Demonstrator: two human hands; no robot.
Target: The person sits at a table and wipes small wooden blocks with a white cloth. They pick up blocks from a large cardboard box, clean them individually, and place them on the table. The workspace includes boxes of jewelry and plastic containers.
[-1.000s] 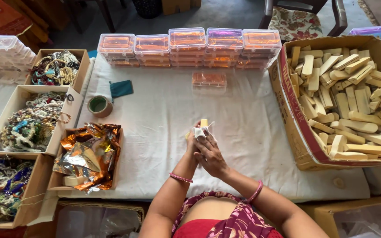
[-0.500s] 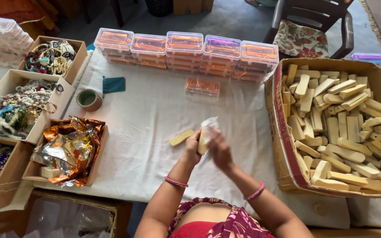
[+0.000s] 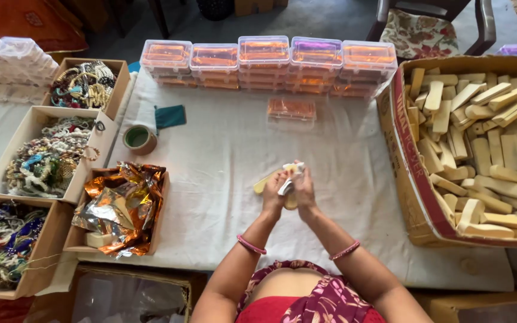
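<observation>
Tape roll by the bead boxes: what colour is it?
Green, with a tan inner core; the head view shows it clearly.

Along the table's (image 3: 222, 155) far edge you have a row of stacked clear plastic boxes (image 3: 267, 63) with orange contents; one single clear box (image 3: 291, 110) lies just before them; at the right edge stands a large brown carton (image 3: 417, 197); open cardboard boxes (image 3: 37, 128) line the left edge.
</observation>
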